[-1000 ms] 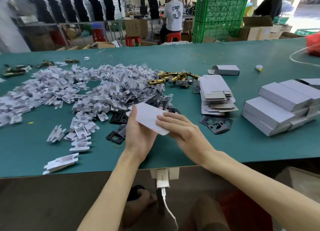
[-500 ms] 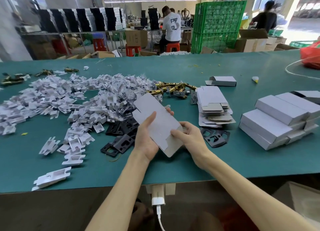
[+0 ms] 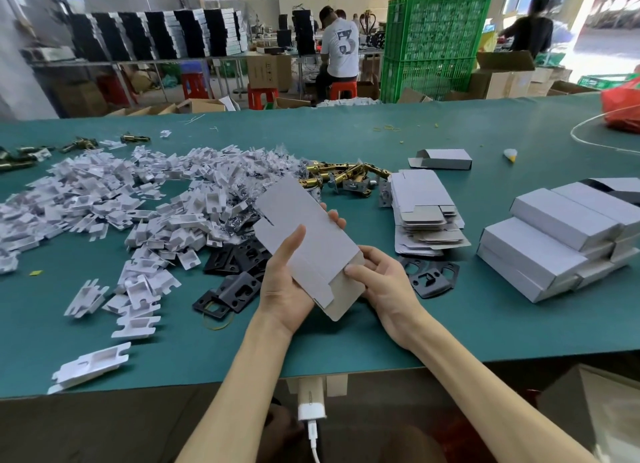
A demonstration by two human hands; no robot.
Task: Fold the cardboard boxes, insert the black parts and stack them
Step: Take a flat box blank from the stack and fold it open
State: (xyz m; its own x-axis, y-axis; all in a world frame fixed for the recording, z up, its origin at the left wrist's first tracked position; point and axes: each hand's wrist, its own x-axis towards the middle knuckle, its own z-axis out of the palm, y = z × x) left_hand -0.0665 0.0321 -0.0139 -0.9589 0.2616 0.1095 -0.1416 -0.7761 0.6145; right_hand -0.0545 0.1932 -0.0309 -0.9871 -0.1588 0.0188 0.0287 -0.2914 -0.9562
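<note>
Two hands hold one flat cardboard box (image 3: 304,234) tilted above the tabletop (image 3: 346,344). Your left hand (image 3: 282,289) grips the box's long side, thumb on its face, fingers (image 3: 336,217) curled behind. Your right hand (image 3: 384,282) pinches the box's near end flap between thumb and forefinger. Left of the box lie the black parts (image 3: 239,282); right of it, the flat blanks (image 3: 422,213); farther right, the folded boxes (image 3: 561,234), stacked.
</note>
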